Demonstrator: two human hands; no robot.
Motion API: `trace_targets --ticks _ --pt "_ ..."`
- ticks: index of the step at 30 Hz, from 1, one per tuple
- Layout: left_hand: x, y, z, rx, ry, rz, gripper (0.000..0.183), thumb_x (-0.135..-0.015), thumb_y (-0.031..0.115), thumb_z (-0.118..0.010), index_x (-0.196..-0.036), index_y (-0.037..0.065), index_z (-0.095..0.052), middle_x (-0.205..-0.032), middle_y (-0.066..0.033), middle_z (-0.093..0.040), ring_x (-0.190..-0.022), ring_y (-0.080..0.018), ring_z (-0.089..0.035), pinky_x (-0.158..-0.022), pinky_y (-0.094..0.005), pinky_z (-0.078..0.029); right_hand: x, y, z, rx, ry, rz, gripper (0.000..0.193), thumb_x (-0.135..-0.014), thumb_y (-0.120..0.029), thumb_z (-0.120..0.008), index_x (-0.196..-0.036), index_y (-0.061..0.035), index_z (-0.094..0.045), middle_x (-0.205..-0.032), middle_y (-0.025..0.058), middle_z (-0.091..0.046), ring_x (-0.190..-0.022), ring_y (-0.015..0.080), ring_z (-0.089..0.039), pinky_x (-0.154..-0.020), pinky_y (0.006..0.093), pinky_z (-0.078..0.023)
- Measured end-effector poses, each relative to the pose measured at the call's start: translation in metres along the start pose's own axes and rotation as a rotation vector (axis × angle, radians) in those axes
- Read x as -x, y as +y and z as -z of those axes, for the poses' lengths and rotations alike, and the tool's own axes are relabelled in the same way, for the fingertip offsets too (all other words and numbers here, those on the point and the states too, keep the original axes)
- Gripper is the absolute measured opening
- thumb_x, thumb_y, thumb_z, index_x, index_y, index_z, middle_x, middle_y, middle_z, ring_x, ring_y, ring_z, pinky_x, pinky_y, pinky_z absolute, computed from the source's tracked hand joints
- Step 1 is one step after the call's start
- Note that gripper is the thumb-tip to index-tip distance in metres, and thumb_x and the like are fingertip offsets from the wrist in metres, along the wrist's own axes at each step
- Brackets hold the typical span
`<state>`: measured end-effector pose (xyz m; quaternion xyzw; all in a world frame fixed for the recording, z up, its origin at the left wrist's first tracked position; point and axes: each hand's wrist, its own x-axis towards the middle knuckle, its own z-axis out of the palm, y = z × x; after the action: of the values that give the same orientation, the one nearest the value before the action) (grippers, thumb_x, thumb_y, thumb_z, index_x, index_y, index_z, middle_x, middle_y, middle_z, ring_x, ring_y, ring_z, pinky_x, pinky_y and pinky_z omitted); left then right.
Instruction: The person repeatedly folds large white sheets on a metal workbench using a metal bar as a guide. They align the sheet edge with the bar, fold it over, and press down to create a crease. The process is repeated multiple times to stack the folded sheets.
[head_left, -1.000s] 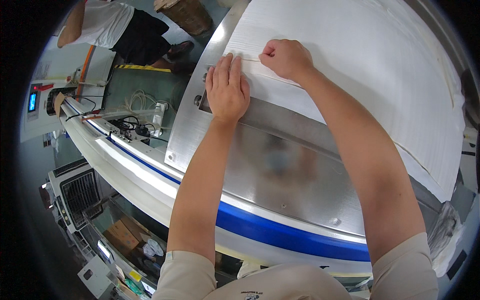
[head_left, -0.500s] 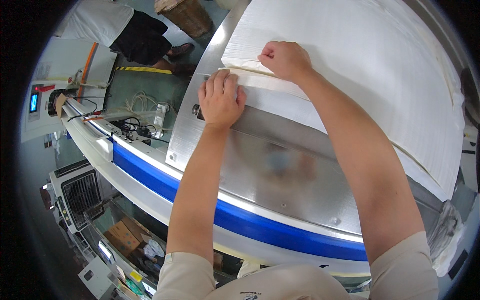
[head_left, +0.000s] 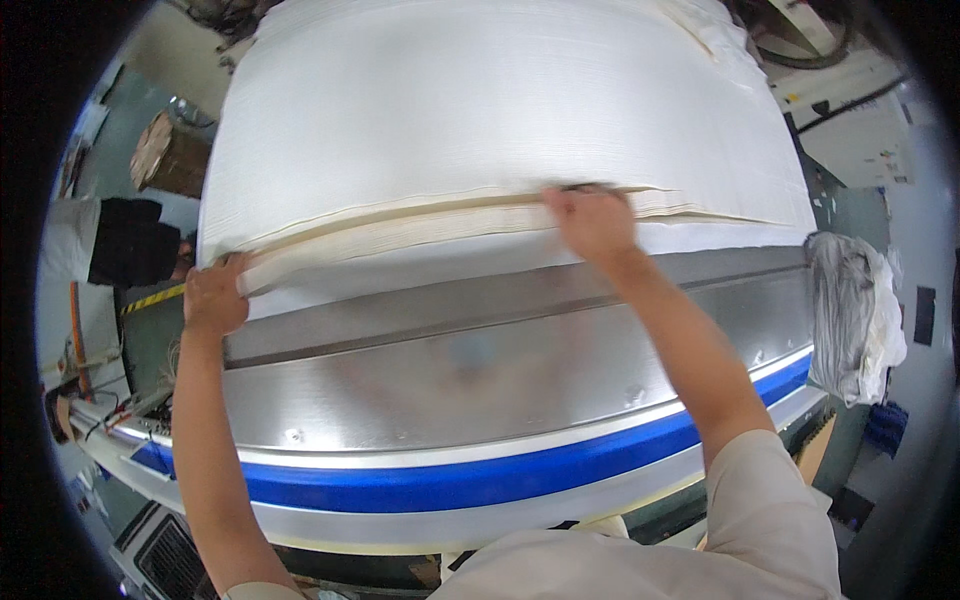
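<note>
Steel counter (head_left: 400,400) carries the cloth (head_left: 480,110). Right hand (head_left: 597,222) looks clamped on its front edge; left hand (head_left: 216,296), at the left end, blurs, grip unclear. Layer-parting seems underway; next calls for even lifting.

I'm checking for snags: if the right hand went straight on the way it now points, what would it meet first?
Most likely the stacked white cloth, which lies just ahead of the right hand; blur makes it unclear whether they touch now.
</note>
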<state>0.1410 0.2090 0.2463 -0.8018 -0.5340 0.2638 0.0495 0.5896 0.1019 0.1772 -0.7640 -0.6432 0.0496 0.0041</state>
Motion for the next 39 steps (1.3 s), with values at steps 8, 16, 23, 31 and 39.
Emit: trace_targets --ticks 8,16,23,31,39 --pt "-0.051 -0.015 -0.05 -0.221 -0.132 0.06 0.023 -0.079 0.01 -0.057 -0.101 0.012 -0.061 -0.097 -0.0082 -0.064 -0.094 -0.0268 -0.062 -0.077 -0.043 -0.05 0.03 0.282 0.054 0.288 -0.216 -0.444 0.066 -0.093 -0.05 -0.017 -0.094 -0.0083 -0.068 -0.097 0.0148 -0.065 -0.099 0.0291 -0.059 -0.1 0.0429 -0.031" --pt "-0.062 -0.059 -0.099 -0.056 -0.037 0.261 0.025 -0.088 0.011 -0.043 -0.106 0.007 -0.061 -0.104 -0.0149 -0.062 -0.093 -0.0311 -0.06 -0.077 -0.0421 -0.048 0.049 0.487 0.05 0.412 -0.176 -0.501 0.069 -0.093 -0.052 -0.013 -0.105 -0.0068 -0.064 -0.1 0.0156 -0.064 -0.102 0.0302 -0.057 -0.104 0.0457 -0.023" --pt "-0.062 -0.074 -0.12 -0.017 0.071 0.211 0.029 -0.087 0.011 -0.04 -0.106 0.006 -0.062 -0.101 -0.0169 -0.063 -0.093 -0.0339 -0.06 -0.079 -0.0414 -0.046 0.063 0.602 0.062 0.427 -0.331 -0.437 0.025 -0.082 -0.02 -0.051 -0.105 -0.0127 -0.059 -0.111 0.0109 -0.06 -0.104 0.0293 -0.056 -0.092 0.0455 -0.039" --pt "-0.029 -0.098 -0.088 -0.155 -0.089 0.311 0.033 -0.089 0.015 -0.04 -0.116 0.016 -0.058 -0.103 -0.0133 -0.063 -0.09 -0.0348 -0.059 -0.078 -0.0435 -0.047 0.062 0.574 0.043 0.715 -0.305 -0.431 0.037 -0.084 -0.018 -0.05 -0.121 -0.0249 -0.054 -0.115 0.0052 -0.055 -0.114 0.0232 -0.048 -0.105 0.047 -0.024" --pt "-0.006 -0.071 -0.012 -0.179 -0.05 0.223 0.03 -0.09 0.017 -0.041 -0.114 0.011 -0.058 -0.111 -0.0131 -0.06 -0.1 -0.0335 -0.057 -0.085 -0.0439 -0.045 0.107 0.592 0.14 0.774 -0.324 -0.493 0.032 -0.086 -0.025 -0.052 -0.118 -0.0241 -0.055 -0.123 0.0026 -0.053 -0.119 0.0205 -0.045 -0.108 0.0483 -0.019"
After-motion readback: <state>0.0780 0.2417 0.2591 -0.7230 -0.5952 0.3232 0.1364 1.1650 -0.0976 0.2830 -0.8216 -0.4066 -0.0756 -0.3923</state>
